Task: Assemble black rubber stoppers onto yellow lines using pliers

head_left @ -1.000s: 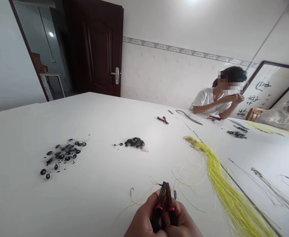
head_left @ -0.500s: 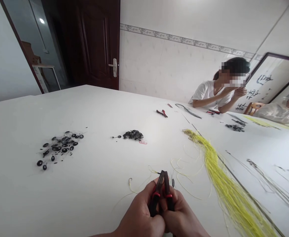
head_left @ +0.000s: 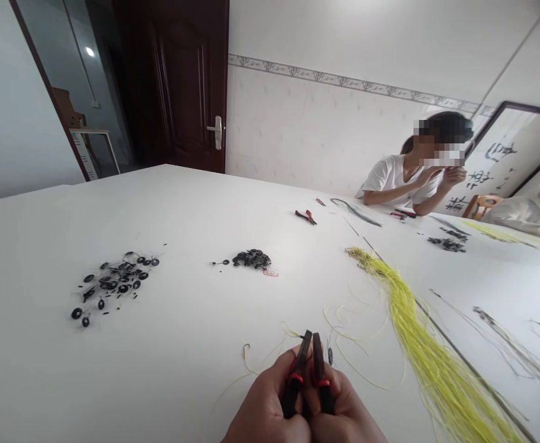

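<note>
My left hand and my right hand are pressed together at the bottom edge, each closed round a handle of the red and black pliers. The pliers' jaws point away from me, close together, over loose yellow strands on the white table. A thin yellow strand with a small hook lies just left of the jaws.
A long bundle of yellow strands runs along the right. Two heaps of small black round parts lie ahead, with another pair of pliers farther back. A person in a white shirt sits at the far side, a second person at right.
My view has shifted slightly up and down. Both hands stay closed on the pliers in about the same spot. The person opposite keeps their hands near their face.
</note>
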The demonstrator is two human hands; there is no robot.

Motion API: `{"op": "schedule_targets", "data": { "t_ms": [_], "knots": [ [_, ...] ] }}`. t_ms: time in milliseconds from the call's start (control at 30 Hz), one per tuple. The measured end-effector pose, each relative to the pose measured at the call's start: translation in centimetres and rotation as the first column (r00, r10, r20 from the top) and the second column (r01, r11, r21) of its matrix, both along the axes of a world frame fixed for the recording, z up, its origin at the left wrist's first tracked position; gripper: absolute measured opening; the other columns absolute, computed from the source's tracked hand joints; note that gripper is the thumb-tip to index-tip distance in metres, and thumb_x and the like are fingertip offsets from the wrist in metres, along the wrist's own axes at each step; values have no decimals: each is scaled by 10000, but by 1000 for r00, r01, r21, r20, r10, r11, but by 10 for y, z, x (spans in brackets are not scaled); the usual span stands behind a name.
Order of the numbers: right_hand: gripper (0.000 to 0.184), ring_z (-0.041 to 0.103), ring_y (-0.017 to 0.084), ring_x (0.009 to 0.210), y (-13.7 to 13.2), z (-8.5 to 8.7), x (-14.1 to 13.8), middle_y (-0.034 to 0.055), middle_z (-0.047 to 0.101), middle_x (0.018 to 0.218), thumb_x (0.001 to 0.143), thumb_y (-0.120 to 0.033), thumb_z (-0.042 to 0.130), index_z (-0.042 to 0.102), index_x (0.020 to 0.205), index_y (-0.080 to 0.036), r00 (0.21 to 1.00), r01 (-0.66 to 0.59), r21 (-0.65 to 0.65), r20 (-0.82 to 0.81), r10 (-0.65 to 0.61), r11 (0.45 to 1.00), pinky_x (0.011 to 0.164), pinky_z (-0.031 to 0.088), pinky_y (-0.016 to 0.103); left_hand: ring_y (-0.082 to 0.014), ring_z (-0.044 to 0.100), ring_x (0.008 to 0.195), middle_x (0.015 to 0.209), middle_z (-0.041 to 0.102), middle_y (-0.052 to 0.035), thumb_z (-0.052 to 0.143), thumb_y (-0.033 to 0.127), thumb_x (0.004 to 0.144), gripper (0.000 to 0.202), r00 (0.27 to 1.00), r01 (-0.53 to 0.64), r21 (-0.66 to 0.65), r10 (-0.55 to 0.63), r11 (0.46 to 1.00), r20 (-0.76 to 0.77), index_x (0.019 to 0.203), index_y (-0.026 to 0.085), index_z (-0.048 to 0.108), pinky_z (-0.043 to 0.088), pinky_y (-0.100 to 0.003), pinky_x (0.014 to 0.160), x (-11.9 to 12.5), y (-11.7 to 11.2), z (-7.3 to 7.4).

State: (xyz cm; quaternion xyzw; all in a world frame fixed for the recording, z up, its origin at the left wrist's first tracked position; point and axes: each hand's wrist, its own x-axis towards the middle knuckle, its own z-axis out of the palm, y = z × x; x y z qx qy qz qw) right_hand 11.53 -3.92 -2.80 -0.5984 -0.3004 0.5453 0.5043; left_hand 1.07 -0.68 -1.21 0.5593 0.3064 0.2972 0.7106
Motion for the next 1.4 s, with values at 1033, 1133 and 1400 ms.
{"op": "schedule_targets", "data": {
  "t_ms": [1033,1133,1400],
  "knots": [
    [117,288,52,428,-2,23,6,-62,368,439,389,-104,379,386,481,-176,975,-173,-17,-142,169,985,404,219,196,-98,434,626,673,489,59,386,-39,600,557,999,-6,-50,5,999,-34,1058,254,508,390,-252,650,-1,-7,-2],
    [129,256,45,397,-2,27,4,-68,339,423,365,-105,358,362,467,-183,980,-154,-49,-136,146,987,361,171,188,-80,411,547,602,461,69,367,-34,589,550,1000,-9,-84,7,996,-21,1043,237,518,369,-230,577,1,-6,-4],
    [151,251,41,363,-9,25,5,-69,327,381,334,-94,336,323,452,-187,973,-137,-125,-204,110,983,325,128,176,-58,362,520,615,481,51,334,-10,514,542,1000,-22,-263,24,964,1,976,167,554,268,-184,451,3,-10,17]
  ]
}}
